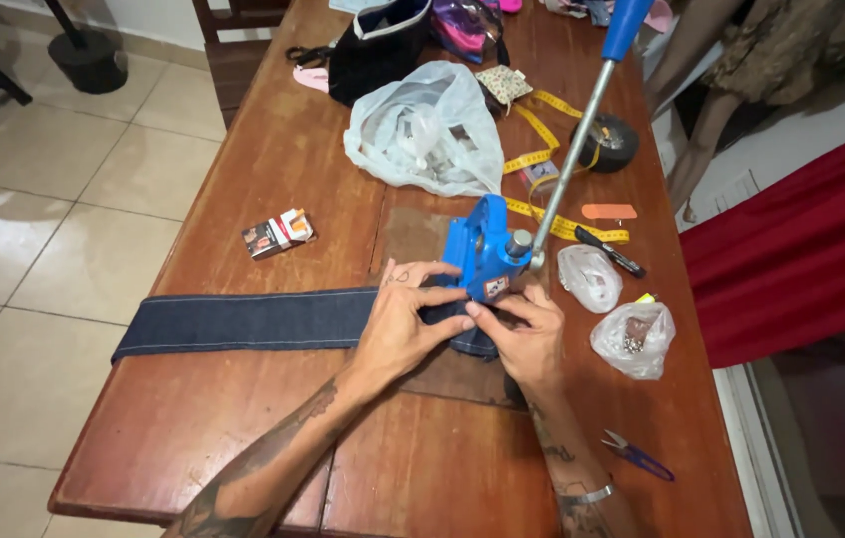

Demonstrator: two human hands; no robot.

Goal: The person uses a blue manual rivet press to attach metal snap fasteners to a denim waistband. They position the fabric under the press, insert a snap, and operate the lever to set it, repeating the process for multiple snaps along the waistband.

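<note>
1. Far left of the press, a small cardboard box sits by itself on the wooden table, well apart from the work.
2. The denim strip runs from left of the press right up under it. Looks like thick, floppy fabric with stitched edges: light, not fragile, not slippery, but it'll sag and twist if you lift it by one end. I'd pinch it flat close to the press.
3. Left hand, just left of the press, fingers pressed down together on the denim.
4. The blue hand press looks heavy and rigid, long lever sticking up.
5. Right hand, just below the press, fingertips pinching the denim end.
6. Right of the press: two small plastic bags and blue snips.
</note>
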